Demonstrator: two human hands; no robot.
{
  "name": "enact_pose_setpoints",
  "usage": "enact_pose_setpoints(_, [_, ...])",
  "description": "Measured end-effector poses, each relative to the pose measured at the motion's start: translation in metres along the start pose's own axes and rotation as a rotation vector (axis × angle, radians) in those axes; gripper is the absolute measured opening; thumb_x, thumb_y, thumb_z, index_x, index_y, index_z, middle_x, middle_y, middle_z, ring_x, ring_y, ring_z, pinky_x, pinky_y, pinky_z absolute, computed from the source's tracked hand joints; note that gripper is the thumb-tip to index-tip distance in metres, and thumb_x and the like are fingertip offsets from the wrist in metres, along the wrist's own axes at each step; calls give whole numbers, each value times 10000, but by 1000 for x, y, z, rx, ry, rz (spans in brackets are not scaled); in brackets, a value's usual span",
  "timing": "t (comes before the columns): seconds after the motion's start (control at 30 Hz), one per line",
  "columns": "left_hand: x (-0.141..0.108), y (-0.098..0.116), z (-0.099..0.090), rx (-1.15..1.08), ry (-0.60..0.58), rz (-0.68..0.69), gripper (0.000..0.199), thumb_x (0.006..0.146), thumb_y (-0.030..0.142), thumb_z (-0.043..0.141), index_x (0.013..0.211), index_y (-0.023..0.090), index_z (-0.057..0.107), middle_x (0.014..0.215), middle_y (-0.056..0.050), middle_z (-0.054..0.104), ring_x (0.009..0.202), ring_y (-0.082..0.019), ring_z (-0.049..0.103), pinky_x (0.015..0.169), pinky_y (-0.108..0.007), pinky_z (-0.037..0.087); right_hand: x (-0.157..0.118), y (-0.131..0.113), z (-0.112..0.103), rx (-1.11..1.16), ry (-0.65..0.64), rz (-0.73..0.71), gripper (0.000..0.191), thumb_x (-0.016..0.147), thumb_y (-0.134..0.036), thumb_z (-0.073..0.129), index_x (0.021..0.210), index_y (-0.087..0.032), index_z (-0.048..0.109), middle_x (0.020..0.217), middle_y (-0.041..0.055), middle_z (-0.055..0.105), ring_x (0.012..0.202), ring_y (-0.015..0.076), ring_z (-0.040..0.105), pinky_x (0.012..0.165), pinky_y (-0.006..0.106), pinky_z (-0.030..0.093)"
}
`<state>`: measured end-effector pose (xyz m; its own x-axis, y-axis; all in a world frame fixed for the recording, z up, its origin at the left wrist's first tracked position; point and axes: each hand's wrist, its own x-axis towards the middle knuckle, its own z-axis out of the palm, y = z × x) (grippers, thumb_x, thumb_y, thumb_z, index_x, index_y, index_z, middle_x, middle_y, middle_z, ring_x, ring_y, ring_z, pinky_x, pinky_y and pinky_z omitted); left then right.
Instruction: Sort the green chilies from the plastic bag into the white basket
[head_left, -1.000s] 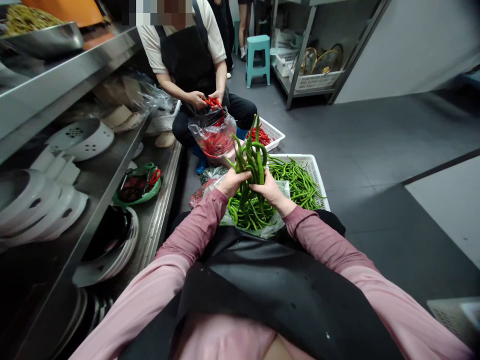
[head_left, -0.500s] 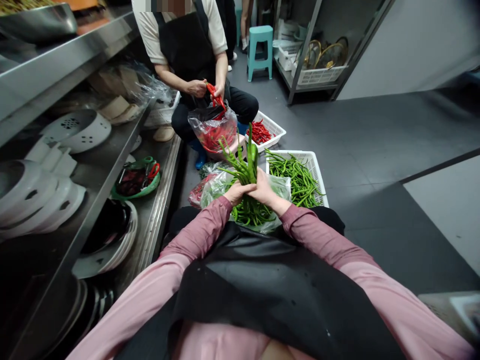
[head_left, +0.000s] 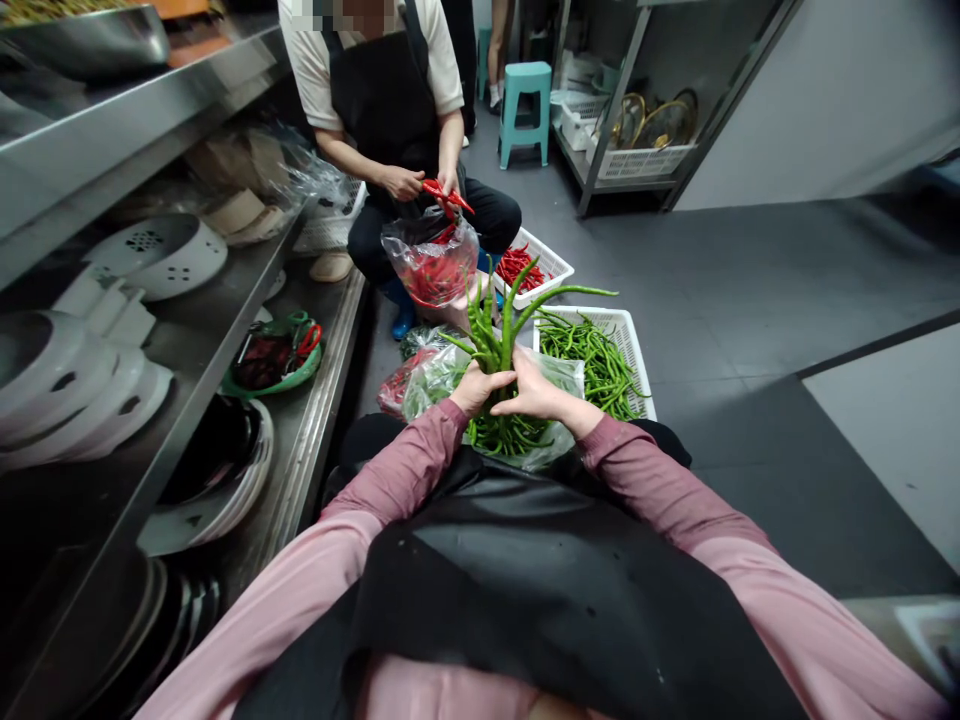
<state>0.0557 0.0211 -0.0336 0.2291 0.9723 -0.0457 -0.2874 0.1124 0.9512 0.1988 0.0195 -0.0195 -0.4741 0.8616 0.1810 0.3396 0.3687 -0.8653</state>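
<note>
My left hand is closed around an upright bunch of long green chili peppers. From the other side my right hand grips the same bunch, its thumb held lower and a little apart; its other fingers are partly hidden. The pepper tips fan out above my hands, and one long pepper leans far right. Under my hands, more green chili peppers lie in an opened clear plastic bag at my lap. Just beyond on the right is a white basket of green chili peppers.
A co-worker opposite holds red chili peppers over a clear bag. Behind stands a white basket of red peppers. A metal shelf with bowls and plates runs along my left. A turquoise stool is farther back.
The bunch's tips have spread apart, with one pepper now leaning right. My right thumb has moved down, away from my left thumb. The co-worker's red peppers have shifted in their hands.
</note>
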Motion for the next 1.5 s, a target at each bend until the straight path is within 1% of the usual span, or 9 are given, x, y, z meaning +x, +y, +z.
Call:
enact_pose_setpoints(0.2, [-10, 6, -5, 40, -73, 5, 371, 532, 347, 803, 815, 139, 683, 865, -80, 707, 836, -246, 646, 827, -385, 488, -11, -22, -13, 296, 20, 124, 744, 681, -431, 709, 1335, -207, 434, 1277, 110, 533, 1113, 254, 549, 916, 415, 485])
enact_pose_setpoints(0.33, [-16, -1, -8, 155, -65, 1, 392, 523, 333, 810, 837, 143, 672, 853, -58, 692, 821, -225, 631, 829, -386, 484, -7, -24, -27, 495, 269, 214, 515, 772, -514, 587, 1205, -239, 540, 1129, 62, 616, 954, 192, 608, 771, 330, 530])
enact_pose_setpoints(0.47, [-17, -3, -4, 213, -28, 27, 442, 505, 287, 816, 893, 150, 653, 885, -42, 674, 846, -213, 617, 847, -383, 480, 1, -24, -37, 396, 537, 203, 435, 785, -563, 542, 998, -192, 617, 908, 56, 648, 674, 142, 586, 611, 291, 508])
enact_pose_setpoints(0.63, [-14, 2, 5, 128, -85, 19, 390, 531, 292, 796, 872, 150, 668, 872, -48, 685, 840, -216, 631, 850, -381, 489, -3, -20, -10, 255, 447, 272, 391, 766, -550, 557, 886, -191, 652, 717, 41, 640, 655, 199, 602, 666, 366, 515])
enact_pose_setpoints(0.8, [-7, -7, 5, 114, 26, 15, 430, 496, 277, 804, 883, 147, 668, 875, -38, 695, 838, -214, 635, 857, -378, 484, 3, -5, 29, 272, 623, 276, 418, 811, -556, 457, 972, -203, 613, 949, 63, 673, 905, 205, 621, 850, 357, 498])
enact_pose_setpoints(1.0, [-7, -6, 9, 197, 91, 120, 355, 564, 277, 762, 874, 148, 647, 875, -45, 684, 830, -203, 623, 818, -345, 484, 12, 1, 17, 355, 465, 200, 471, 809, -509, 501, 1137, -178, 572, 996, 67, 655, 861, 181, 617, 817, 336, 504])
enact_pose_setpoints(1.27, [-13, 0, 18, 377, 70, 187, 194, 623, 289, 736, 671, 163, 597, 695, -17, 606, 705, -177, 557, 747, -358, 470, -31, -28, -12, -270, 527, 74, 264, 865, -414, 494, 837, -212, 661, 833, 81, 624, 810, 222, 578, 827, 389, 467])
enact_pose_setpoints(1.4, [-13, -3, 14, 312, -21, 211, 286, 552, 274, 779, 733, 157, 592, 733, -11, 596, 715, -165, 540, 727, -330, 469, -34, -48, -12, -362, 352, -57, 244, 889, -318, 472, 1036, -262, 658, 983, 71, 623, 893, 219, 585, 838, 352, 463])
enact_pose_setpoints(1.5, [-15, -5, 9, 273, -52, 142, 277, 569, 267, 766, 750, 146, 595, 748, -15, 606, 733, -165, 552, 725, -311, 474, -26, -58, -9, -509, 263, 14, 269, 855, -270, 517, 1095, -263, 639, 996, 72, 596, 859, 215, 580, 775, 333, 465])
